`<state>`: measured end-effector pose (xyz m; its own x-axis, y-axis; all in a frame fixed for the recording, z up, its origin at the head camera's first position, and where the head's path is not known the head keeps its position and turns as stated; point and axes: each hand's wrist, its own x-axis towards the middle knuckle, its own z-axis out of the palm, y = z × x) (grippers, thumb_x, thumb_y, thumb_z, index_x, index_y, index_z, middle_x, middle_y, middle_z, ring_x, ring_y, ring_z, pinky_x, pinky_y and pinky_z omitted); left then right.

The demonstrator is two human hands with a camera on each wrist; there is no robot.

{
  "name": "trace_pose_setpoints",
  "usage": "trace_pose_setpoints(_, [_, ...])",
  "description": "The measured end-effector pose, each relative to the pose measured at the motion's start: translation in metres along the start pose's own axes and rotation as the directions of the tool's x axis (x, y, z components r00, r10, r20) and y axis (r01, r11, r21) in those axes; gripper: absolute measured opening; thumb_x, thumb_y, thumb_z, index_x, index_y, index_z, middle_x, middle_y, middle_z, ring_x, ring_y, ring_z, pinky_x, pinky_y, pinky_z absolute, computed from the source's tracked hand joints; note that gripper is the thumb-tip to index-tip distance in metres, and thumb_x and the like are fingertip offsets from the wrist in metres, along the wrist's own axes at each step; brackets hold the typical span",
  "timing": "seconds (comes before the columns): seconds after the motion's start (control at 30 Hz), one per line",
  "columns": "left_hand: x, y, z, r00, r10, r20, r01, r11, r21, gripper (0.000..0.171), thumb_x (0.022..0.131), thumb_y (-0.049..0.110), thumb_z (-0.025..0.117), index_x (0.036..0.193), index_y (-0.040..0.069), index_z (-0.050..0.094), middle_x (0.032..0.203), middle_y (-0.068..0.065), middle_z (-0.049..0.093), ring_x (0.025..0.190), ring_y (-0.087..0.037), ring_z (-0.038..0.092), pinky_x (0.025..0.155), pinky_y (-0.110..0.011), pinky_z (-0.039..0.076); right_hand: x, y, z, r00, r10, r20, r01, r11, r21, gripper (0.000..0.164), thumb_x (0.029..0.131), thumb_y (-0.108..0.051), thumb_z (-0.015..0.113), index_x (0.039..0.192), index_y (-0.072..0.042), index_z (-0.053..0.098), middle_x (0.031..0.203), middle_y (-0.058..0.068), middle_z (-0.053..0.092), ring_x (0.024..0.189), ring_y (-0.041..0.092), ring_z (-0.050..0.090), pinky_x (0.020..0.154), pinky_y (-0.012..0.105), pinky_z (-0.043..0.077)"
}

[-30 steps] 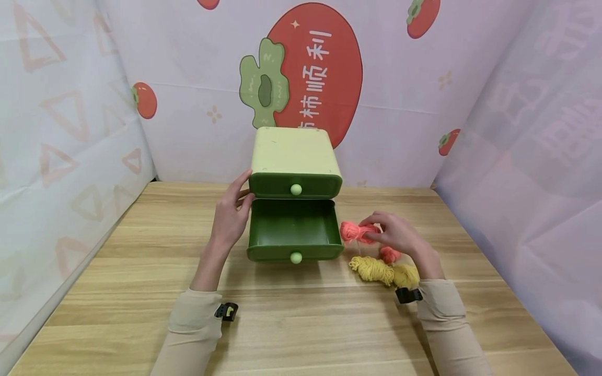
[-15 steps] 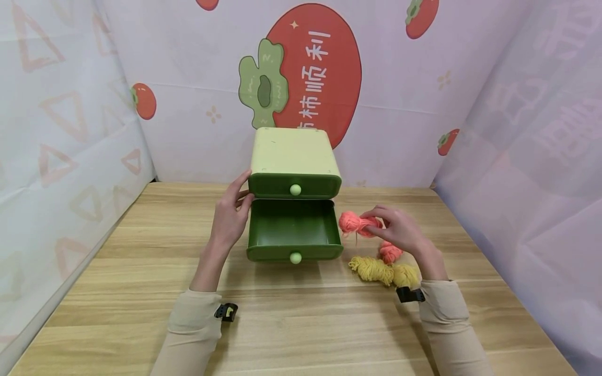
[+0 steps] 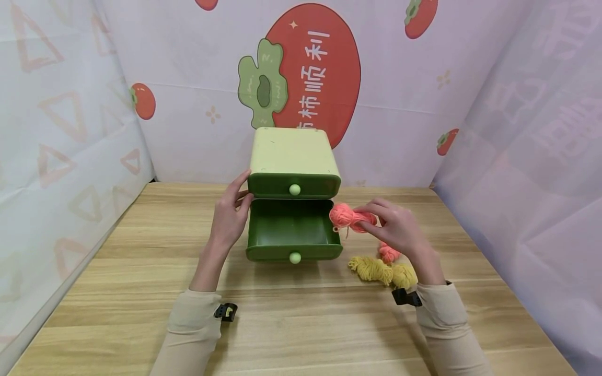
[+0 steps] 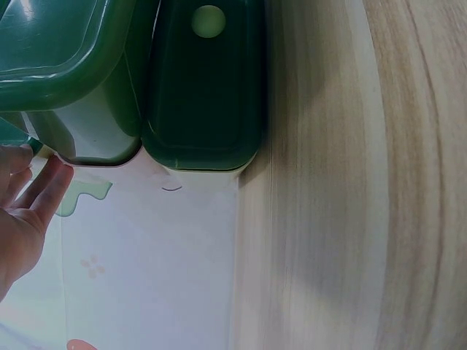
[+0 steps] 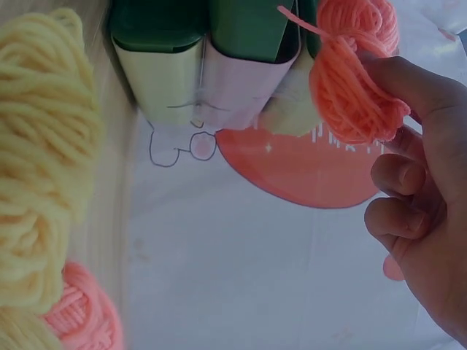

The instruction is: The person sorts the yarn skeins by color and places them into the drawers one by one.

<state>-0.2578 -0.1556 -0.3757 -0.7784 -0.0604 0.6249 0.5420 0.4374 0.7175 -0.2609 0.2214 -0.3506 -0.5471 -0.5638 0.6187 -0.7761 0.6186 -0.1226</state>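
Note:
A small cabinet [image 3: 295, 151] with dark green drawer fronts and pale round knobs stands on the table. Below its shut top drawer [image 3: 268, 185], a green drawer [image 3: 289, 230] is pulled out with nothing in it. My left hand [image 3: 229, 219] touches the cabinet's left side, fingers fairly straight along it. With thumb and fingers, my right hand [image 3: 397, 227] pinches a coral-pink yarn skein [image 3: 342, 214] round its tied waist; a loose strand hangs from it. In the head view the skein overlaps the open drawer's right edge. A further shut drawer [image 4: 204, 95] shows in the left wrist view.
Yellow yarn skeins [image 3: 372, 270] lie on the wooden table [image 3: 301, 324] at the right front of the cabinet. Behind them sits another coral-pink skein [image 3: 389, 253], partly under my right forearm in view. A printed cloth [image 3: 390, 141] walls the back and both sides.
My right hand has lifted the coral-pink skein off the table and carried it left, up to the open drawer's right edge. My left hand stays at the cabinet's side.

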Motion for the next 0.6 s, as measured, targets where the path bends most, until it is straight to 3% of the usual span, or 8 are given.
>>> trace_pose_setpoints(0.6, [0.0,-0.001,0.0,1.0,0.004,0.001,-0.004,1.0,0.004,0.057,0.097,0.0,0.06,0.148,0.023,0.048,0.149,-0.006,0.051,0.112,-0.036,0.067,0.094,-0.045,0.058,0.014,-0.034,0.018,0.996,-0.078,-0.053,0.077,0.997,-0.01,0.031,0.078,-0.022,0.085,0.107,-0.019,0.076,0.088,-0.005,0.066,0.06,0.003,0.048,0.046,0.018,0.036])
